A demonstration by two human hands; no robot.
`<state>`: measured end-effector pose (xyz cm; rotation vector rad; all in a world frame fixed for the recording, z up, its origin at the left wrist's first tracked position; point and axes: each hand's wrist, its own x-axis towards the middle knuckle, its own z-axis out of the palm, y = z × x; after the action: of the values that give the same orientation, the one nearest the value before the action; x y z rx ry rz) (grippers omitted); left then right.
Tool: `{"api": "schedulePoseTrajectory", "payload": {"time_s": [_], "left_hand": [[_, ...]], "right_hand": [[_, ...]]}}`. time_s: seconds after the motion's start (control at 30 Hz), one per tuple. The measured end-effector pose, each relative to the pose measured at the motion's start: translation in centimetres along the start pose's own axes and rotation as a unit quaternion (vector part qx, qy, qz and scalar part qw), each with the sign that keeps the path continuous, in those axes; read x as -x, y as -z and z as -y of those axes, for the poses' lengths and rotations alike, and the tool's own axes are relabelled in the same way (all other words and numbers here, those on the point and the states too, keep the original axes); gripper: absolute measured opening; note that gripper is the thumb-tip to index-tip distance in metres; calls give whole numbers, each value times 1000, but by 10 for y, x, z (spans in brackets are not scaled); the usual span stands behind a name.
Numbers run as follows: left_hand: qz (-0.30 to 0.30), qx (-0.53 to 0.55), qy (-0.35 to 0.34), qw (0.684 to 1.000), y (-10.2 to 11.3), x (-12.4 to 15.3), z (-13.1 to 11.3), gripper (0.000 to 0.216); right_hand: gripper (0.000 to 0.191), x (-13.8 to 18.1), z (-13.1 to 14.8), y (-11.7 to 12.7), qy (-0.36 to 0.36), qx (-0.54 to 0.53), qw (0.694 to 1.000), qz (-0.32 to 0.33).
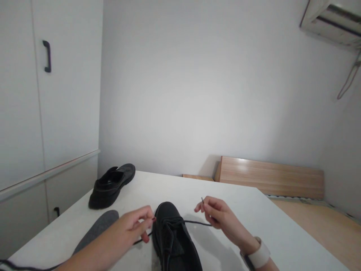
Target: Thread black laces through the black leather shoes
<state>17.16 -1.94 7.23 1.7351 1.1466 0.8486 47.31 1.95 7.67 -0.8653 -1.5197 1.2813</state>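
Observation:
A black lace-up shoe (176, 241) lies on the white table (267, 233) right in front of me, toe pointing away. My left hand (137, 226) is closed beside the shoe's left side, fingers pinched on a black lace end that trails down. My right hand (216, 214) is closed to the right of the shoe, pinching the other end of the black shoelace (197, 223), whose tip sticks up above the fingers. The lace runs taut from the shoe's eyelets to that hand. A white band sits on my right wrist.
A second black shoe (111, 185) lies at the table's far left corner. A grey insole (97, 229) rests on the table left of my left arm. White cupboards stand on the left, a wooden bed frame (270, 178) behind the table on the right.

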Motion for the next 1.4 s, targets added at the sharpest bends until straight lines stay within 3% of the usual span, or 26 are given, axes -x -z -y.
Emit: {"api": "schedulePoseTrajectory", "payload": {"time_s": [0.1, 0.17, 0.27, 0.4, 0.6, 0.73, 0.93, 1.07, 1.13, 1.4], "left_hand": [[55, -27, 43, 997, -17, 3, 1, 39], [57, -22, 53, 997, -21, 0, -1, 45], [59, -11, 46, 997, -20, -9, -1, 50], [60, -43, 7, 997, -20, -22, 11, 39], [-6, -205, -46, 978, -20, -20, 19, 33], [-56, -205, -58, 975, -7, -14, 15, 38], [-99, -207, -64, 971, 8, -13, 23, 39], [-130, -236, -149, 951, 7, -14, 27, 28], [-148, -252, -209, 933, 6, -15, 29, 23], [-113, -340, -347, 867, -6, -11, 26, 24]], "right_hand": [[47, 4, -10, -6, -108, 66, 984, 128], [50, 8, -13, -7, -130, 95, 975, 150], [49, 12, -15, -3, -123, 114, 976, 141], [50, 13, -16, 0, -110, 129, 975, 144], [35, 19, -6, -6, -57, 266, 955, 117], [32, 21, 1, -4, -20, 360, 929, 84], [30, 17, -2, 4, -23, 365, 927, 84], [25, 16, -5, -4, 64, 354, 932, 45], [22, 16, -6, -10, 94, 332, 937, 55], [14, 24, -2, -21, 90, 383, 913, 104]]}}
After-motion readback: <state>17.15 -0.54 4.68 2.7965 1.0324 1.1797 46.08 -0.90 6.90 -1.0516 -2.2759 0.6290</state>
